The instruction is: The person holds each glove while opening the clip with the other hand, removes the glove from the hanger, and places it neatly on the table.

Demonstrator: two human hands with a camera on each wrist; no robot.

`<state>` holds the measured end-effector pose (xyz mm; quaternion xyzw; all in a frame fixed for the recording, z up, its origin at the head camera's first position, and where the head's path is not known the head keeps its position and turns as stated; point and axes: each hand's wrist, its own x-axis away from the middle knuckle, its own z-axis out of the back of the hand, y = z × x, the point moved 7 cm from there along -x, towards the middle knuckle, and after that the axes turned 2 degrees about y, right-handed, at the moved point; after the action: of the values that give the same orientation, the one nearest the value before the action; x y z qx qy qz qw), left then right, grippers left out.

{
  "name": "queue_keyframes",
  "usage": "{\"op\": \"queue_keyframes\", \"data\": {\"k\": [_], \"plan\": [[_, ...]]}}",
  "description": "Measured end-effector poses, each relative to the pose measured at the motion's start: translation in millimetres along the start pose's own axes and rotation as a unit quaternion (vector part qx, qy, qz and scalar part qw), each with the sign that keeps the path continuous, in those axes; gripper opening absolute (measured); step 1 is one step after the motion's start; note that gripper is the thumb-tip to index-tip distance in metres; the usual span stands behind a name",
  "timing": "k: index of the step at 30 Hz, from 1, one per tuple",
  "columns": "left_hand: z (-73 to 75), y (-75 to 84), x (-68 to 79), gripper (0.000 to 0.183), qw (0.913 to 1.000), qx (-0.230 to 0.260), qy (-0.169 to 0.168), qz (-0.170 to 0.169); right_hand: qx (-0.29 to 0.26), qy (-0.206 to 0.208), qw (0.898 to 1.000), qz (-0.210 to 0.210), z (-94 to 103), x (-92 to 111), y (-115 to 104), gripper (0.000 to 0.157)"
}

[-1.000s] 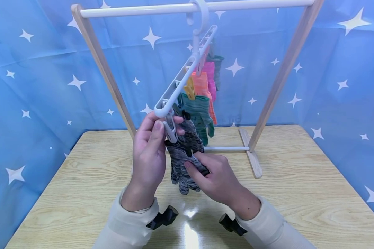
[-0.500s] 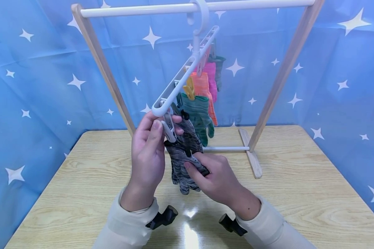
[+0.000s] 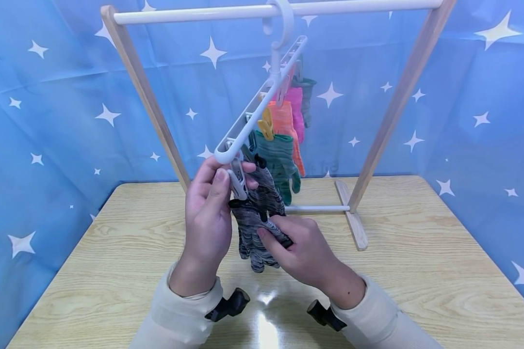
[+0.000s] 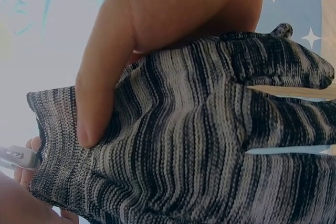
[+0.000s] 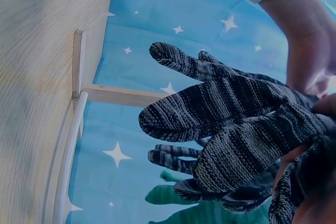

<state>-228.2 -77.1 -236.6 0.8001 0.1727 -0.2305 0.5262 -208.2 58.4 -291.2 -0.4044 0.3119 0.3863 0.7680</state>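
Observation:
A white bar-shaped hanger (image 3: 250, 123) hangs from the rail, its near end pointing at me. Under that end my left hand (image 3: 207, 213) pinches a grey clothespin (image 3: 238, 180) between thumb and fingers. My right hand (image 3: 303, 245) grips a black-and-grey striped knit glove (image 3: 254, 232), thumb on top, its fingers pointing down. The glove's cuff sits right by the clothespin's tip; in the left wrist view the clothespin (image 4: 20, 156) meets the cuff edge, but whether it bites the fabric I cannot tell. Behind hangs similar striped fabric (image 3: 264, 182), partly covered.
Farther along the hanger hang a green glove (image 3: 279, 155) with a yellow clothespin (image 3: 265, 127), an orange glove (image 3: 283, 116), a pink one (image 3: 294, 99) and a dark green one (image 3: 305, 92). A rack with wooden posts (image 3: 401, 104) and white rail (image 3: 192, 15) stands on the wooden table (image 3: 419, 271).
The hanger's near end swung slightly left and back right. The glove cuff shifted a little left. Both hands keep their hold.

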Motion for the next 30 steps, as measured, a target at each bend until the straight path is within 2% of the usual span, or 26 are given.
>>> {"op": "queue_keyframes", "data": {"k": [12, 20, 30], "plan": [[-0.4, -0.6, 0.7, 0.026, 1.0000, -0.001, -0.001, -0.002, 0.001, -0.006, 1.000, -0.001, -1.4, 0.7, 1.2, 0.023], [0.9, 0.1, 0.4, 0.032, 0.9999, -0.012, 0.001, -0.001, -0.003, -0.011, 1.000, 0.001, -2.1, 0.3, 0.6, 0.030], [1.5, 0.3, 0.1, 0.031, 0.9999, -0.013, 0.003, -0.004, 0.008, -0.015, 1.000, 0.009, -3.2, 0.5, 1.9, 0.034]]}}
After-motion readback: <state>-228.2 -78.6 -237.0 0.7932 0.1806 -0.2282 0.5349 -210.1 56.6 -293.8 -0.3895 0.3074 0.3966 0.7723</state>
